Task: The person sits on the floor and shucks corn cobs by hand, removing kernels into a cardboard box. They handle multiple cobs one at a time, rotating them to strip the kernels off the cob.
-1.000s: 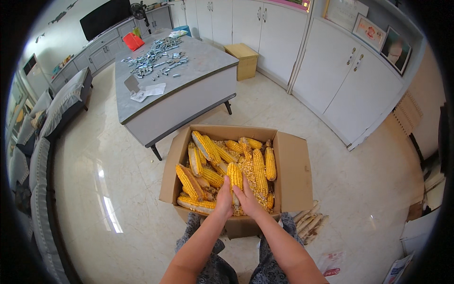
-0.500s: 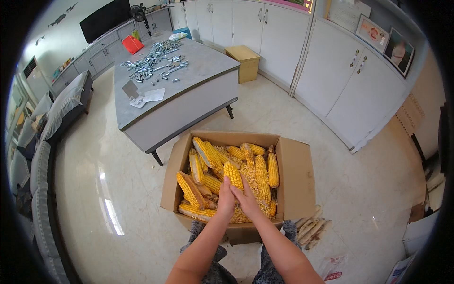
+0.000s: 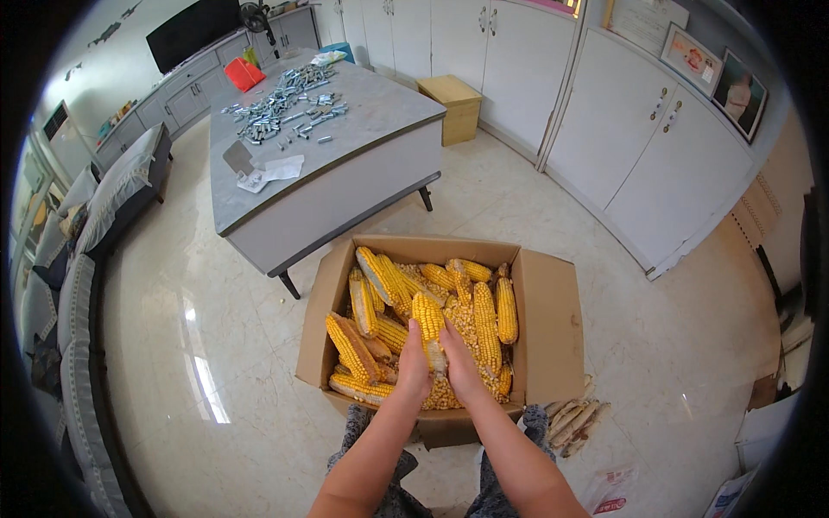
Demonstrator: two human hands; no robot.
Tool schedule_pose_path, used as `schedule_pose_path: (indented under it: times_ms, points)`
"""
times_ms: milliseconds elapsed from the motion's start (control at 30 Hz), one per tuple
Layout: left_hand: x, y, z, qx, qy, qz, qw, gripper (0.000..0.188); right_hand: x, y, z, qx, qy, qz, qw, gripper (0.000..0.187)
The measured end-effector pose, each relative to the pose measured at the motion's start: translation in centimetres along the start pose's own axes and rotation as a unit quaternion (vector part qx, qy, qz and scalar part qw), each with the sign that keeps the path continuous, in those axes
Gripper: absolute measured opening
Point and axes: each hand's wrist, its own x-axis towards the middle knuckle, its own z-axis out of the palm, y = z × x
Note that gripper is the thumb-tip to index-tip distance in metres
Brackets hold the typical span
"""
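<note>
Both hands are over the cardboard box [image 3: 554, 332], its mouth open and its side flaps folded outward. Left hand [image 3: 414, 367]: half curled, pressed along the left side of a held cob [image 3: 427, 312], thumb up against the kernels. Right hand [image 3: 460, 363]: likewise partly curled, against the cob's right side. The cob is clasped between the two; finger detail beneath it is hidden. The cob stands above the box's middle, tip pointing toward the box's far wall; upper part covered in yellow kernels, lower part pale, stripped-looking.

Inside the box: loose kernels [image 3: 463, 321] in the centre, and other yellow cobs [image 3: 485, 326] around them, most along the left and far sides, a few along the right. Several left-side cobs show pale or brownish patches.

Just beside the box's near right corner, on the floor: a small heap of pale cobs [image 3: 573, 426]. Farther to the near right of the box: a clear plastic bag [image 3: 611, 490] with red print.

Beyond the box, to the far left: a grey-topped table [image 3: 371, 108] bearing many short metal tubes [image 3: 294, 104], with papers [image 3: 273, 172] at its near end. Straight beyond the box: a wooden chest [image 3: 452, 105]. Far right of the box: white cabinets [image 3: 626, 164]. Well left of it: a sofa [image 3: 117, 194].
</note>
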Motion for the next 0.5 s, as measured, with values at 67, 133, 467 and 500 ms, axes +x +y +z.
schedule_pose_path:
  times_ms: [67, 133, 467, 500]
  points:
    - [0.0, 0.0, -0.2, -0.017, 0.005, -0.001, 1.0, 0.048, 0.0, -0.2, 0.0, -0.035, -0.003, 0.01, 0.999, 0.057]
    - [-0.2, 0.1, -0.2, -0.021, 0.009, -0.005, 1.0, 0.048, 0.1, 0.2, -0.5, -0.038, -0.044, 0.015, 0.998, 0.06]
    - [-0.6, 0.2, 0.1, -0.011, 0.032, -0.005, 0.999, 0.046, -0.4, 0.6, -0.3, 0.019, -0.028, 0.017, 0.999, 0.058]
    - [-0.6, 0.1, 0.1, -0.017, 0.027, -0.009, 0.999, 0.046, -0.4, 0.7, -0.4, 0.076, -0.015, 0.035, 0.996, 0.058]
